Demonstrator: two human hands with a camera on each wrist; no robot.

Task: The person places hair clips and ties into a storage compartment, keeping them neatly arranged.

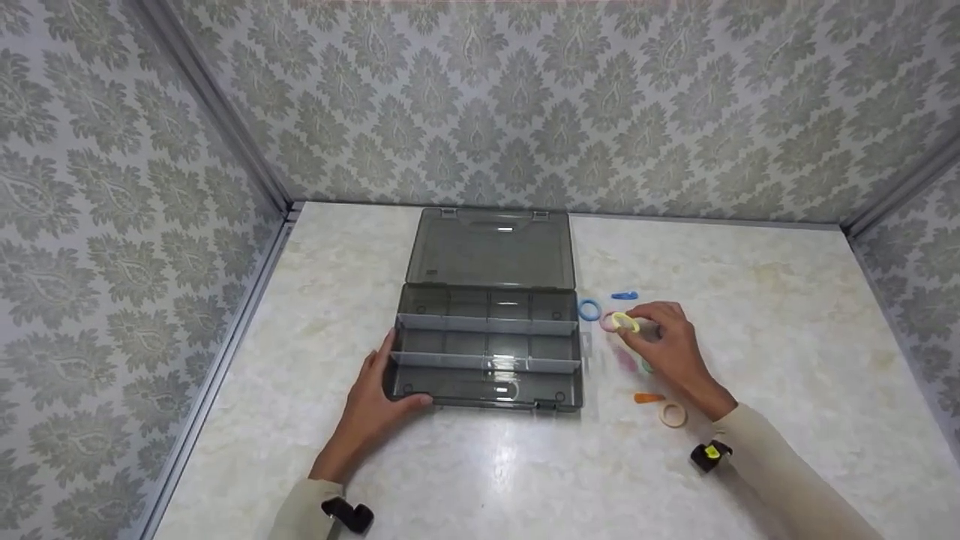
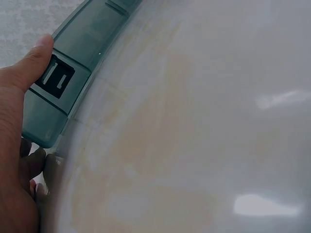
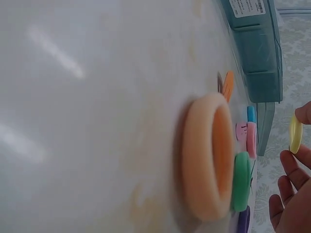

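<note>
A grey see-through organizer box (image 1: 480,400) lies with its lid (image 1: 487,255) folded back and white dividers (image 1: 487,327) across it. My left hand (image 1: 379,401) grips its front left corner, thumb on the front wall, other fingers along the side. To the right of the box, my right hand (image 1: 671,346) pinches a yellow hair tie (image 3: 296,136) between thumb and fingertips, over a pink hair tie. Below that hand lie a green hair tie (image 3: 240,184), an orange hair clip (image 1: 648,397) and a peach hair tie (image 3: 199,160).
A blue hair tie (image 1: 589,301) lies against the box's right side, with a blue hair clip (image 1: 625,295) behind it. A pink item (image 1: 627,361) lies partly under the right hand. Patterned panels (image 1: 480,112) enclose the table (image 1: 787,360) at the back and sides.
</note>
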